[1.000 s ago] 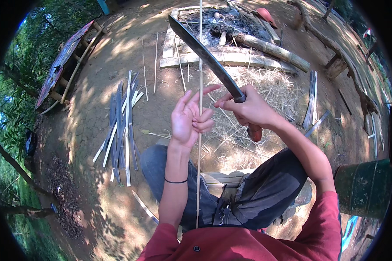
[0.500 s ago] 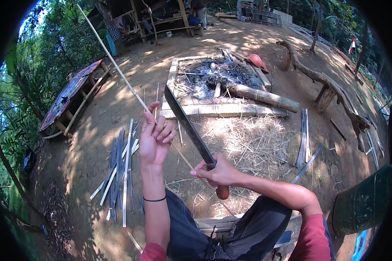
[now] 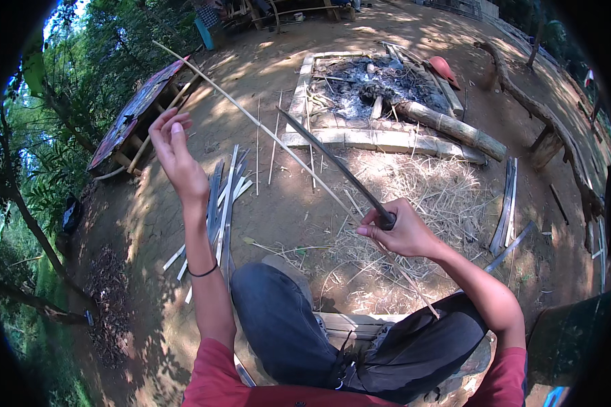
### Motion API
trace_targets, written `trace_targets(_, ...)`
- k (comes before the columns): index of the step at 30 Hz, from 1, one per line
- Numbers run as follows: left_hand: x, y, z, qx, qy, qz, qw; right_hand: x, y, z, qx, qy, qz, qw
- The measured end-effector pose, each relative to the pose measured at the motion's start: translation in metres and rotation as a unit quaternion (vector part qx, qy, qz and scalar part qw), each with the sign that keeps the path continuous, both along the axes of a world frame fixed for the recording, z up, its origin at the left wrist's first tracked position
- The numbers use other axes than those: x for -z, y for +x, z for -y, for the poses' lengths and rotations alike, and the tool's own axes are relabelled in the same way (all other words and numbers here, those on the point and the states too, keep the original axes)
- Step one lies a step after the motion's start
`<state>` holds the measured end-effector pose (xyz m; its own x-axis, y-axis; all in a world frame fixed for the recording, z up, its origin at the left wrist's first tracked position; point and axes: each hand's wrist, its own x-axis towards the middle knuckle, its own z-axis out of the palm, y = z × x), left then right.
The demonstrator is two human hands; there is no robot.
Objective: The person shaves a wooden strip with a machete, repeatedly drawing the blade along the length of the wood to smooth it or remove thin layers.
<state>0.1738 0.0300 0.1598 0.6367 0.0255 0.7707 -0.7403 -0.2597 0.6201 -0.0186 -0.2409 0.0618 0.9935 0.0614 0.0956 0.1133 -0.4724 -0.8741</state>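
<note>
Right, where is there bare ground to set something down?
Bare earth lies between the slat pile and the straw, beyond the left knee; another patch between that pile and the leaf litter. Crowded: the ash-filled fire pit and the straw around the right hand.

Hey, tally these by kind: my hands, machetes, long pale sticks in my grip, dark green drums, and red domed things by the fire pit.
Hands: 2 (left hand, right hand)
Machete: 1
Long pale stick: 1
Dark green drum: 1
Red domed thing: 1
Total: 6
</note>
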Motion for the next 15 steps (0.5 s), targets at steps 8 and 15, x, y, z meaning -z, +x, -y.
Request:
trace_targets(8,-0.035,0.032,0.040,0.045,0.511,0.215,0.831,0.007,0.001,0.021,-0.042,-0.029,-0.014,0.999)
trace_targets(15,-0.012,0.040,0.024,0.155,0.627,0.051,0.762,-0.001,0.000,0.040,-0.020,0.113,-0.069,0.991)
